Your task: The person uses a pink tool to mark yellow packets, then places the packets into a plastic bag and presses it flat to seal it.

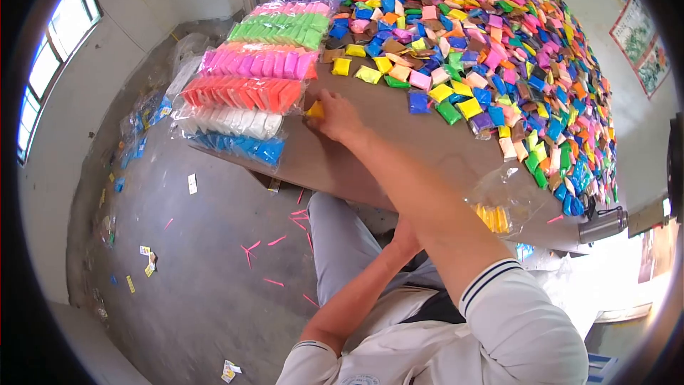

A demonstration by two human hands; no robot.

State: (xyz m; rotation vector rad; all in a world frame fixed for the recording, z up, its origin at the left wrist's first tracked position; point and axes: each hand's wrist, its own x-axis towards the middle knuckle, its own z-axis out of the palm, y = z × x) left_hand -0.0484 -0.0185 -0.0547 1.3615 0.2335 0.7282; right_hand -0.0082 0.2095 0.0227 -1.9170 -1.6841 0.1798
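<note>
My right hand (338,118) reaches across the table, its fingers closed on a small yellow packet (315,110). Just left of it lie clear bags of packets sorted by colour: a red row (242,94), a white row (239,122) and a blue row (246,147) at the near edge. Beyond those come a pink row (256,63) and a green row (278,31). My left hand (407,237) is low by my lap, partly behind my right forearm; its fingers are hidden. Near my right elbow, a clear bag (496,215) holds several yellow-orange packets.
A large heap of mixed-colour packets (470,50) covers the far and right parts of the brown table (377,150). A metal flask (603,226) lies at the right edge. Pink strips (276,241) and paper scraps (192,184) litter the floor; plastic bags (142,117) lie by the wall.
</note>
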